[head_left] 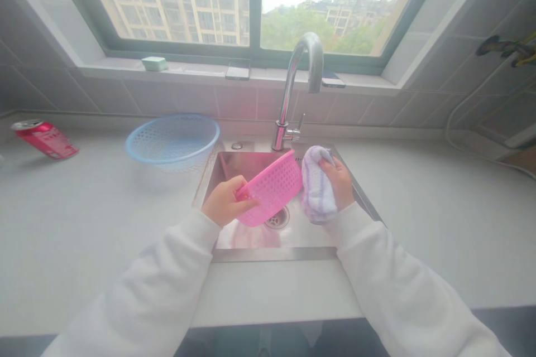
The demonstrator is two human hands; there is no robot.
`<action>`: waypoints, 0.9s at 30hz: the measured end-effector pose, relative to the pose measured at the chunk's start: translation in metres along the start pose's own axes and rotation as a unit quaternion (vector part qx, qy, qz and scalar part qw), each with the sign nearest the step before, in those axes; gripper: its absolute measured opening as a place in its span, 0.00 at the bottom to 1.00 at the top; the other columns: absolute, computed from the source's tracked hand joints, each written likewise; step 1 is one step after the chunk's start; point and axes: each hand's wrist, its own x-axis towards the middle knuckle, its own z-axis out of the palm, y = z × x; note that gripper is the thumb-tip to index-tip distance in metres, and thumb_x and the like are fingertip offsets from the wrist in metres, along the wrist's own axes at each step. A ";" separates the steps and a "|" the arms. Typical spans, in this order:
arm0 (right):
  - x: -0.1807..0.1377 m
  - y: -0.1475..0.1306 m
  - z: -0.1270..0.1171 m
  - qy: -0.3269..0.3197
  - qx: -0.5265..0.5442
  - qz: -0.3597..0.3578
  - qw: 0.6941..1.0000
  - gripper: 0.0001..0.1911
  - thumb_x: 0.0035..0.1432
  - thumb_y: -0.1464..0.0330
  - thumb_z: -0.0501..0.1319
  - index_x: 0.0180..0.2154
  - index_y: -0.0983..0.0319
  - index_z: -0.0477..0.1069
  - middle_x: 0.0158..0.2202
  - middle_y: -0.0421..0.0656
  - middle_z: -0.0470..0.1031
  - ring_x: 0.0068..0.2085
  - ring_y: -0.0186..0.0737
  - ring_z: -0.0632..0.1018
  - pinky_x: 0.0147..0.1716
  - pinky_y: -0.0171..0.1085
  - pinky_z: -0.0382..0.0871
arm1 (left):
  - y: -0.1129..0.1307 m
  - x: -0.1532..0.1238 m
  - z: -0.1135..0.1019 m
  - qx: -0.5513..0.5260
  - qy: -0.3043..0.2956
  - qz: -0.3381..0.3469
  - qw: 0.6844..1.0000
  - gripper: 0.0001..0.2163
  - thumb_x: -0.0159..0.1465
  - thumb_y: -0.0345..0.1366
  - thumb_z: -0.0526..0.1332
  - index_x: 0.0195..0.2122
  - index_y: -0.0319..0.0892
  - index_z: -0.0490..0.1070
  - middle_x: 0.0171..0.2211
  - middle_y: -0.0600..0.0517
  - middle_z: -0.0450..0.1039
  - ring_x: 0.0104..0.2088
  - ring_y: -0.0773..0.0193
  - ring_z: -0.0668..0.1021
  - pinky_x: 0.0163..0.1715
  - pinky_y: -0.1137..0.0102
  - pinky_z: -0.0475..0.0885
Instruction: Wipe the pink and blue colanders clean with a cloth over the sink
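Holding pink basket [272, 189] and striped cloth [317, 187] above steel sink [274, 254]

Gripping basket rim in left hand [226, 201], clenching cloth in right hand [337, 183], keeping both just beside each other above drain [277, 217].

A chrome gooseneck faucet [294, 79] stands at the back of a stainless steel sink [274, 254], with a round drain [277, 217] in the sink floor in front of it. Left of the faucet, a blue perforated plastic basket [172, 142] sits on the white countertop [84, 217], and farther left, well apart, a red drink can [45, 139] lies on its side. Behind the faucet, above a tiled wall [167, 99], a windowsill [188, 70] holds a pale green box [154, 63] and a phone [237, 71] to the left, and a second phone [333, 80] just to the right. A white cable [460, 134] runs along the wall far to the right. Through the window [251, 5] behind the faucet, an apartment block [167, 0] and green trees [297, 28] show.
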 end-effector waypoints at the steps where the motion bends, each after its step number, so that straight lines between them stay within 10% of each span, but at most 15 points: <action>1: -0.001 0.000 -0.001 0.023 -0.024 -0.021 0.999 0.21 0.53 0.53 0.69 0.43 0.61 0.78 0.32 0.42 0.79 0.32 0.42 0.78 0.34 0.41 0.74 | 0.000 0.001 0.002 0.024 -0.025 0.004 0.999 0.17 0.54 0.44 0.69 0.24 0.43 0.61 0.20 0.61 0.61 0.22 0.69 0.66 0.24 0.73 0.59; 4: -0.012 -0.004 0.001 0.000 -0.156 -0.140 0.978 0.16 0.57 0.58 0.67 0.44 0.59 0.80 0.40 0.44 0.82 0.41 0.46 0.80 0.43 0.44 0.74 | 0.002 0.002 0.009 0.096 -0.087 0.016 0.991 0.14 0.56 0.44 0.69 0.26 0.44 0.64 0.21 0.60 0.65 0.22 0.67 0.68 0.24 0.72 0.59; 11: -0.052 -0.020 0.030 -0.310 -0.391 -0.255 0.828 0.16 0.64 0.67 0.61 0.53 0.55 0.77 0.46 0.45 0.82 0.46 0.44 0.81 0.45 0.40 0.73 | 0.000 0.009 0.023 0.198 -0.136 0.072 0.968 0.08 0.68 0.43 0.61 0.39 0.45 0.76 0.38 0.50 0.84 0.36 0.56 0.83 0.34 0.68 0.69; 21: -0.048 -0.025 0.041 -0.309 -0.598 -0.193 0.714 0.11 0.67 0.62 0.59 0.46 0.57 0.78 0.39 0.43 0.77 0.33 0.38 0.77 0.28 0.35 0.59 | -0.001 0.008 0.024 0.300 -0.161 0.089 0.936 0.13 0.71 0.43 0.57 0.39 0.42 0.78 0.36 0.46 0.84 0.35 0.53 0.83 0.35 0.65 0.70; 27: -0.027 -0.015 0.027 -0.277 -0.575 -0.224 0.737 0.15 0.66 0.65 0.60 0.53 0.55 0.76 0.46 0.44 0.78 0.39 0.40 0.79 0.33 0.35 0.63 | -0.005 0.009 0.004 0.146 -0.095 0.092 0.980 0.16 0.70 0.42 0.57 0.29 0.41 0.76 0.25 0.51 0.77 0.26 0.64 0.75 0.29 0.70 0.63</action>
